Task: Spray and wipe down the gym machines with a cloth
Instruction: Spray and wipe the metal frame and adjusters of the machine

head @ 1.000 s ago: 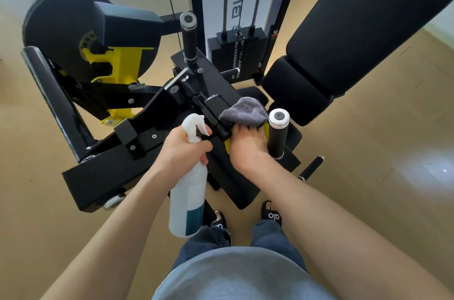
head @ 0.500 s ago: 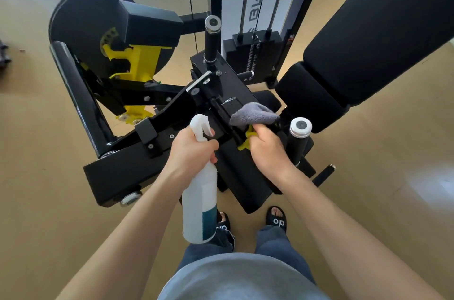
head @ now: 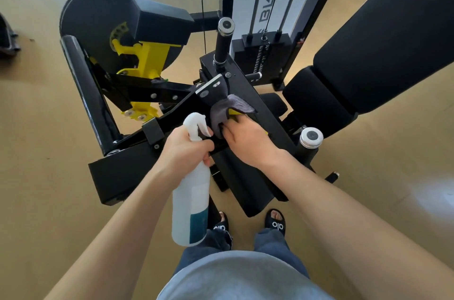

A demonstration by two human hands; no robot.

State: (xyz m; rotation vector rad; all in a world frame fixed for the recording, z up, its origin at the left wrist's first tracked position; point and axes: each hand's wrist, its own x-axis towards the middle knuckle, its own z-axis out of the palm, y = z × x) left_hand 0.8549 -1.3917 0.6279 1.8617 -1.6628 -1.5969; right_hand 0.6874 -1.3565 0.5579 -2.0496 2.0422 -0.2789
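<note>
Two hands busy | left hand (head: pixel 183 152) grips spray bottle (head: pixel 190 203) | right hand (head: pixel 248 143) clutches grey cloth (head: pixel 224 109) | handle post (head: pixel 310 142) beside

Spray bottle (head: pixel 190 201) left of the cloth (head: pixel 222 113) on the machine frame (head: pixel 248 108).

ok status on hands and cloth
Left hand grips spray bottle. Right hand presses grey cloth on black frame. Nothing in the way.
</note>
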